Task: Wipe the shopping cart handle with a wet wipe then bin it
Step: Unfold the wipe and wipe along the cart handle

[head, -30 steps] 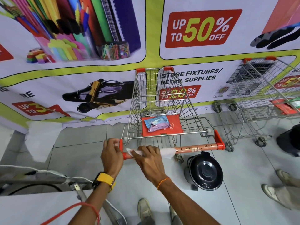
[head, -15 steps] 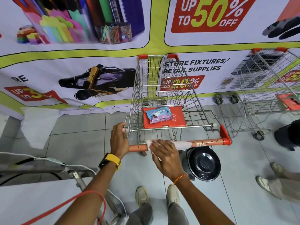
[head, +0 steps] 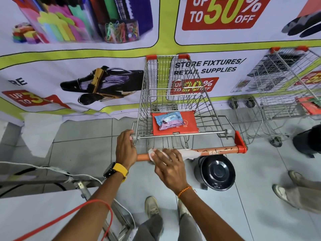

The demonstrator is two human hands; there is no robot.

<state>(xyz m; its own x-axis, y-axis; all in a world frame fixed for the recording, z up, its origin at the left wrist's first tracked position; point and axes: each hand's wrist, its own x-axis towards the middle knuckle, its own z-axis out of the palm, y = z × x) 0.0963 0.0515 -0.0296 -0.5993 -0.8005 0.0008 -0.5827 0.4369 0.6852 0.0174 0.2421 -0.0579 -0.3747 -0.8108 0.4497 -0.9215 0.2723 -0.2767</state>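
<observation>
The left hand grips the near-left corner of the shopping cart to steady it, while the right hand closes on the wet wipe, pressing it around the orange handle just left of the black bin.

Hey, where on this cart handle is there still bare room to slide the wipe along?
Bare bar runs from the wet wipe rightward to the red end cap of the handle. Only a short strip shows between the left hand and right hand; that left end is crowded, the left hand covering the corner.
</observation>
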